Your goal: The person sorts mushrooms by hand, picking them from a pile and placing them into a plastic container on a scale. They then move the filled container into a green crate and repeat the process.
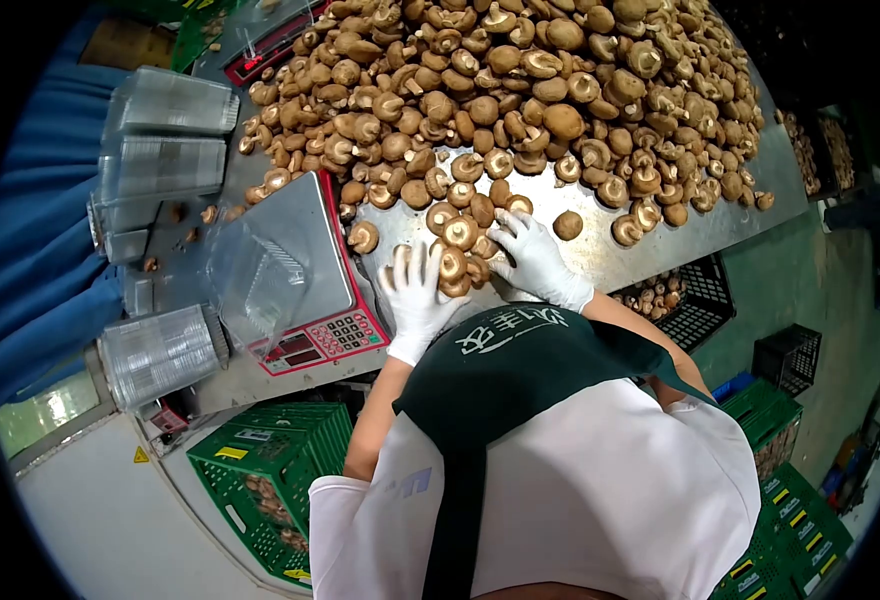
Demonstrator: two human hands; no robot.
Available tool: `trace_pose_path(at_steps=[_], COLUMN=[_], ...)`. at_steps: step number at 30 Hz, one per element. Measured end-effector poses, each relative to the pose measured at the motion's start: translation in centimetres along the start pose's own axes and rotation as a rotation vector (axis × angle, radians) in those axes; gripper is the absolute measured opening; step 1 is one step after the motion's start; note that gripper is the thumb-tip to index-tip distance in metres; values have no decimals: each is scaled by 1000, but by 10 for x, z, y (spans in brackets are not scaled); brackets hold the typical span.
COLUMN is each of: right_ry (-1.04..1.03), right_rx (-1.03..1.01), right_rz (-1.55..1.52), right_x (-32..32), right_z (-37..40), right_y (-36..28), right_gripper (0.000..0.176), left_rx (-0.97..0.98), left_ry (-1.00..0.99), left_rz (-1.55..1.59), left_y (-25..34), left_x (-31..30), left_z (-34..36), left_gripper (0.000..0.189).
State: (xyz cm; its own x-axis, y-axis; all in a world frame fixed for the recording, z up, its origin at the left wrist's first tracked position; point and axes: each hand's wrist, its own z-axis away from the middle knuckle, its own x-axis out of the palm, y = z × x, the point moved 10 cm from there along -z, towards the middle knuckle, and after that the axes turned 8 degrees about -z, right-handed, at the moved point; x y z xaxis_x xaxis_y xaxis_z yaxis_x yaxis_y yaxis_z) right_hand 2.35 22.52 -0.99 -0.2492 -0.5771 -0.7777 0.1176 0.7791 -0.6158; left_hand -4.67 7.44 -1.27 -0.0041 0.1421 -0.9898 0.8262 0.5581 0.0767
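Note:
My left hand, in a white glove, lies at the near edge of the steel table with its fingers stretched and slightly apart. Its fingertips touch shiitake mushrooms in a small cluster. From the other side my right hand, also gloved, rests against the same cluster with its fingers spread. Between the two hands sit several mushrooms, some with stems up; those lowest are partly hidden by the gloves. Left of my left hand stands a red-framed scale, with a clear plastic box on its plate.
A large heap of shiitake mushrooms covers the far side of the steel table. Stacks of clear plastic boxes stand at the left. Green crates and a black crate holding mushrooms sit below the table edge.

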Motion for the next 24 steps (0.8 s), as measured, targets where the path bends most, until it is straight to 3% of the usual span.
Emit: trace_pose_path(at_steps=[2, 4, 8, 10, 13, 15, 17, 18, 19, 20, 21, 22, 24], right_ry=[-60, 6, 264, 264, 361, 287, 161, 109, 182, 116, 42, -31, 20], right_rx=[-15, -59, 57, 240, 293, 402, 362, 321, 153, 114, 112, 111, 100], right_rz=[-29, -75, -228, -295, -194, -185, -215, -244, -327, -193, -260, -326, -332], right_x=[0, -12, -48, -54, -71, -62, -43, -35, -25, -7, 2, 9, -2], right_z=[4, 7, 2, -6, -14, -21, -32, -37, -42, -39, -38, -36, -25], right_y=[-3, -2, 22, 45, 62, 80, 71, 60, 50, 48, 41, 34, 29], right_gripper=[49, 42, 29, 29, 31, 35, 41, 43, 46, 45, 45, 44, 43], left_rx=[140, 201, 266, 272, 146, -117, -347, -365, -355, -343, -270, -232, -166], left_ry=[-13, -10, 20, 46, 266, 250, 172, 142, 60, -23, -96, -83, -71], left_rz=[185, 171, 229, 307, 466, 412, 324, 397, 558, 720, 568, 622, 620], left_y=[22, 43, 54, 51, 18, -18, -45, -52, -49, -42, -28, -19, -11], left_x=[-5, -6, -6, -18, -52, -42, -28, -15, -1, 12, 12, 16, 12], left_z=[-22, -39, -58, -56, -48, -33, -18, -14, -13, -11, -8, -5, 2], left_gripper=[100, 97, 89, 78, 58, 64, 75, 79, 81, 82, 86, 88, 88])
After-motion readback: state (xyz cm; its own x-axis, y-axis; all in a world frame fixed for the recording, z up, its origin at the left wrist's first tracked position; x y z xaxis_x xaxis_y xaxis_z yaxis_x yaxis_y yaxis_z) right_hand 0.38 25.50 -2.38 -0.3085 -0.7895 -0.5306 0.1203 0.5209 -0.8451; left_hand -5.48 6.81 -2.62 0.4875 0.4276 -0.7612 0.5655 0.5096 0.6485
